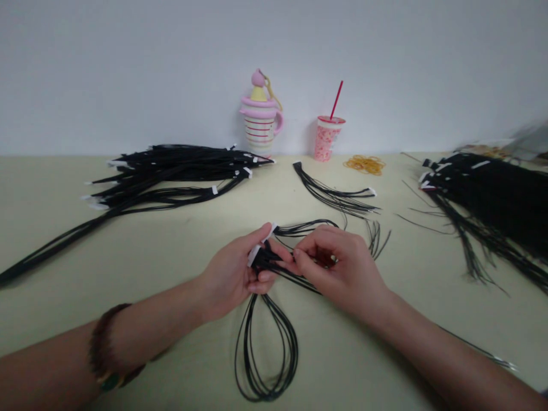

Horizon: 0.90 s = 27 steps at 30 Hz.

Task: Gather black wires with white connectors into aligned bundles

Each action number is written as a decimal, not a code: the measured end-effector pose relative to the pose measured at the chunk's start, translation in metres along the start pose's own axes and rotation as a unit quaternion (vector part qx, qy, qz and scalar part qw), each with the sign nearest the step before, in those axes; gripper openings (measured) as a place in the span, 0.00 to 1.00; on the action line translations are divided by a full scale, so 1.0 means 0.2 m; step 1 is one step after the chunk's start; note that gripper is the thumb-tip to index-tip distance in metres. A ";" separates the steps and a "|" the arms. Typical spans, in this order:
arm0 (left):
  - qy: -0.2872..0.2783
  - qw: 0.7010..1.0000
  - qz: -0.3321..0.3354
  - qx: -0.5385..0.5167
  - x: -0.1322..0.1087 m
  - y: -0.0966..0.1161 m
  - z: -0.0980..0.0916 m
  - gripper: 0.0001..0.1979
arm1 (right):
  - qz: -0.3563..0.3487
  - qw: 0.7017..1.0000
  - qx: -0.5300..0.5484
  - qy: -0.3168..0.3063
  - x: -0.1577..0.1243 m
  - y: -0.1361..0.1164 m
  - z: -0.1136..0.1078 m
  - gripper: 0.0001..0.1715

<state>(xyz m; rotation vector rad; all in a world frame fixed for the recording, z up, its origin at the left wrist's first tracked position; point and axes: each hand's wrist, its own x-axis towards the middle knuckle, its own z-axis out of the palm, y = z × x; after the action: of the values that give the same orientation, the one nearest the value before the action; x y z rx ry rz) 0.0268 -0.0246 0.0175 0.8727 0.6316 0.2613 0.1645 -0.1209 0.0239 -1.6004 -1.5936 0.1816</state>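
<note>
My left hand [233, 273] is closed on a small bundle of thin black wires [268, 342] with white tags at the ends; a loop of it hangs down toward me on the table. My right hand [338, 264] pinches the same bundle just to the right, fingertips meeting those of the left hand. More strands of the bundle fan out behind the hands toward the right. On my left wrist sits a dark beaded bracelet [107, 354].
A large pile of black wires [171, 171] lies at the back left, another pile [492, 200] at the right, and a small loose bunch [334, 194] in the middle. Against the wall stand a pink striped mug [260, 123], a pink cup with a red straw [327, 137], and yellow rubber bands [365, 164].
</note>
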 end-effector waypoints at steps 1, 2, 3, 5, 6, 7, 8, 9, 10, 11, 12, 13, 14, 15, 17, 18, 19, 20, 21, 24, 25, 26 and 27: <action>0.001 1.000 0.002 0.001 0.00 0.00 0.00 0.21 | -0.017 1.000 -0.008 0.001 0.00 0.00 0.00 0.09; 0.002 1.000 0.004 0.003 0.01 0.00 0.00 0.21 | -0.030 0.999 -0.016 0.003 0.00 0.00 0.00 0.09; 0.003 1.000 0.005 0.005 0.01 -0.01 0.00 0.21 | -0.041 0.999 -0.026 0.004 0.01 0.00 0.00 0.09; 0.004 1.000 0.007 0.011 0.01 -0.01 0.00 0.21 | -0.053 0.997 -0.051 -0.001 0.00 0.00 -0.01 0.09; 0.004 1.000 0.007 0.015 0.01 -0.01 0.00 0.22 | -0.055 0.997 -0.061 -0.008 0.00 -0.01 -0.01 0.10; 0.003 1.000 0.008 0.017 0.01 0.00 0.01 0.22 | -0.055 0.996 -0.068 -0.015 0.00 -0.01 -0.02 0.10; 0.001 1.000 0.008 0.018 0.01 0.00 0.01 0.22 | -0.055 0.996 -0.069 -0.020 0.00 -0.01 -0.02 0.10; -0.002 1.000 0.008 0.019 0.00 0.00 0.01 0.22 | -0.056 0.996 -0.065 -0.021 0.00 -0.01 -0.03 0.10; -0.005 1.000 0.007 0.018 0.00 0.00 0.01 0.22 | -0.058 0.996 -0.059 -0.017 0.00 -0.01 -0.03 0.10; -0.008 1.000 0.005 0.016 0.00 0.00 0.01 0.22 | -0.061 0.997 -0.053 -0.010 0.00 -0.01 -0.03 0.10; -0.011 1.000 0.003 0.013 0.00 0.00 0.01 0.22 | -0.062 0.997 -0.049 -0.002 0.00 -0.01 -0.03 0.10; -0.014 1.000 0.000 0.011 0.00 0.01 0.01 0.22 | -0.062 0.997 -0.047 0.005 0.00 -0.01 -0.02 0.09; -0.017 1.000 -0.004 0.008 0.00 0.01 0.00 0.22 | -0.061 0.997 -0.046 0.009 0.00 -0.01 -0.02 0.09; -0.019 1.000 -0.007 0.006 0.01 0.01 0.00 0.22 | -0.062 0.997 -0.046 0.013 0.00 -0.01 -0.02 0.09; -0.020 1.000 -0.013 0.004 0.01 0.01 0.00 0.22 | -0.065 0.997 -0.044 0.018 0.00 -0.01 -0.02 0.09; -0.020 1.000 -0.014 0.004 0.01 0.01 0.00 0.22 | -0.067 0.997 -0.044 0.020 0.01 -0.01 -0.02 0.09; -0.019 1.000 -0.014 0.004 0.00 0.01 0.00 0.23 | -0.068 0.996 -0.045 0.024 0.01 -0.01 -0.02 0.09; -0.020 1.000 -0.015 0.005 0.00 0.01 0.00 0.23 | -0.069 0.996 -0.047 0.028 0.01 -0.01 -0.02 0.09; -0.020 1.000 -0.016 0.005 0.00 0.01 0.00 0.23 | -0.070 0.996 -0.050 0.029 0.01 -0.01 -0.02 0.09; -0.017 1.000 -0.010 0.008 0.00 0.01 0.00 0.22 | -0.070 0.996 -0.050 0.026 0.01 -0.01 -0.02 0.10; -0.014 1.000 -0.008 0.009 0.00 0.01 0.00 0.22 | -0.070 0.996 -0.048 0.022 0.00 -0.01 -0.02 0.10; -0.010 1.000 -0.005 0.010 0.00 0.01 0.00 0.21 | -0.070 0.996 -0.046 0.019 0.00 -0.01 -0.02 0.10; -0.008 1.000 -0.005 0.011 0.00 0.00 0.00 0.21 | -0.069 0.996 -0.044 0.017 0.00 -0.01 -0.02 0.10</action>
<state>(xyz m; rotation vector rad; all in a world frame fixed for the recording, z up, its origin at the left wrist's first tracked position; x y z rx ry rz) 0.0273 -0.0237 0.0179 0.8920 0.6246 0.2380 0.1657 -0.1230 0.0273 -1.5440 -1.7000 0.0099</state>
